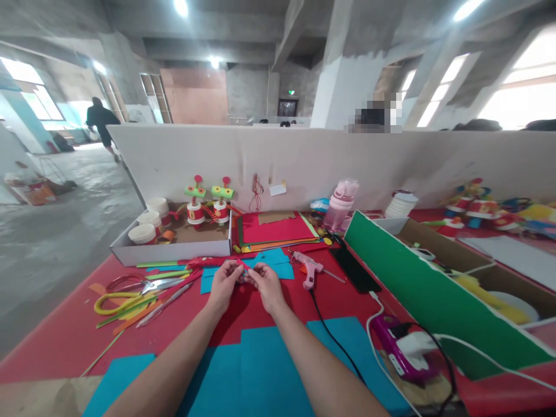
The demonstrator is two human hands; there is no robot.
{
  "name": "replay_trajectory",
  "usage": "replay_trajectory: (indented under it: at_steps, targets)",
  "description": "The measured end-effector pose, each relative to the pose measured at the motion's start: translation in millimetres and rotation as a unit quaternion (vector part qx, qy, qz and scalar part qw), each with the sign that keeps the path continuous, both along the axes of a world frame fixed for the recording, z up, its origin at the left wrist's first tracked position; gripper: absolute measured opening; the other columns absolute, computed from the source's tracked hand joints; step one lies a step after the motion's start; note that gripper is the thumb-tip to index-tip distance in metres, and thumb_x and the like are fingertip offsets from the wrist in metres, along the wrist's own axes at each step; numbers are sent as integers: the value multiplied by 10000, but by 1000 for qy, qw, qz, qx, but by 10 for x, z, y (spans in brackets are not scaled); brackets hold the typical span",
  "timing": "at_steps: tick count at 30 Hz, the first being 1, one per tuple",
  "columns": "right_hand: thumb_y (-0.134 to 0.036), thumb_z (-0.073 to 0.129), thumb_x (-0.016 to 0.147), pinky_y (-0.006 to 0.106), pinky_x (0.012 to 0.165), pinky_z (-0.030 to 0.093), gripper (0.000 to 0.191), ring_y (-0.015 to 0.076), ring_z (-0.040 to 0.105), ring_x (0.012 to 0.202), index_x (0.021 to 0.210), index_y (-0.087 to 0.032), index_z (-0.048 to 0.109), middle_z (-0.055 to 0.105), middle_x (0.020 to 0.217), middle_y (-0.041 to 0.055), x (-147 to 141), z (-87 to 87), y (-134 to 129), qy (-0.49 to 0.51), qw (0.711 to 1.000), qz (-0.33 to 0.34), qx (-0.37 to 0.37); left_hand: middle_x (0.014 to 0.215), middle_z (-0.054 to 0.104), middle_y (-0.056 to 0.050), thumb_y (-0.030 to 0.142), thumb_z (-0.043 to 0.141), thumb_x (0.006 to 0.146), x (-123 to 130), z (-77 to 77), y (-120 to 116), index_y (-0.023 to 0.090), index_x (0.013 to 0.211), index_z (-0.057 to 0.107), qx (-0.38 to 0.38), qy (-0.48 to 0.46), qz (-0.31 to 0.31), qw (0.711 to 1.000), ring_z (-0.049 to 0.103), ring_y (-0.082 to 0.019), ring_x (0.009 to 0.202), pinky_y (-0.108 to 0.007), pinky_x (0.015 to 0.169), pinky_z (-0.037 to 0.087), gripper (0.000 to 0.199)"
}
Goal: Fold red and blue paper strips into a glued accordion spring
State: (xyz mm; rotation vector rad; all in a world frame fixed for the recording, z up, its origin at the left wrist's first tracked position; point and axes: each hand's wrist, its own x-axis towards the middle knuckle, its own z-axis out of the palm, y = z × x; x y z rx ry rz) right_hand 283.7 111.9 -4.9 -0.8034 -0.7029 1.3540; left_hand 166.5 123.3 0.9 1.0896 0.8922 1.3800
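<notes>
Between the fingertips of both hands is a small red paper piece (pixel 243 264), partly hidden by the fingers. My left hand (pixel 226 281) pinches its left side, and my right hand (pixel 264 282) pinches it from the right. Just behind the hands lie blue paper pieces (pixel 278 263) on the red table cover (pixel 182 330). A pink glue gun (pixel 307 268) rests right of my right hand. Left of my left hand are scissors (pixel 125 294) with yellow and red handles, among colored paper strips (pixel 143 315) and a pen (pixel 163 306).
A shallow box (pixel 174 255) holds paper cups (pixel 143 233) and two cup figures (pixel 195 211). Stacked colored paper (pixel 278 229), a pink bottle (pixel 341 205) and a phone (pixel 354 269) stand or lie behind. At right are a green-sided box (pixel 417 295) and a purple power strip (pixel 403 350).
</notes>
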Motion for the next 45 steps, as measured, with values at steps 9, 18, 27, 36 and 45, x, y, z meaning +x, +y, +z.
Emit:
replay_trajectory:
  at_steps: [9,18,27,36,45]
  targets:
    - [-336,777,620,281,689,508,306,130,618,633,773,-189,556,616,665,-48,-10,-80,34,-12,1000,-13,19,624,591,4,394,721,706,8,49,-8,136,777,658,8,65,-35,997,488,-93,558,-213,567,382,275]
    - [-356,781,576,313,652,533,333,144,595,612,698,-196,516,571,629,-60,27,-2,-8,-59,998,-3,5,549,544,27,390,737,680,-8,43,-9,153,623,579,-3,81,-17,997,491,-101,546,-211,550,377,290]
    - [-375,759,591,312,664,529,319,148,611,618,712,-195,526,609,646,-43,51,58,-33,-59,998,-19,-1,690,628,-5,369,754,651,40,85,-42,148,773,630,-25,75,-26,997,552,-117,609,-223,576,412,281]
    - [-392,720,648,314,659,519,267,177,635,643,742,-184,581,672,695,4,82,8,-11,-146,989,-24,31,560,548,35,357,738,676,34,74,-37,152,707,602,-26,54,-36,998,473,-84,517,-202,533,371,248]
    - [-426,715,654,276,593,506,276,150,580,591,727,-199,576,606,630,-31,113,99,-34,-126,991,-36,22,518,537,37,348,745,669,11,35,-10,149,694,602,-37,61,-14,997,450,-71,494,-191,519,350,246]
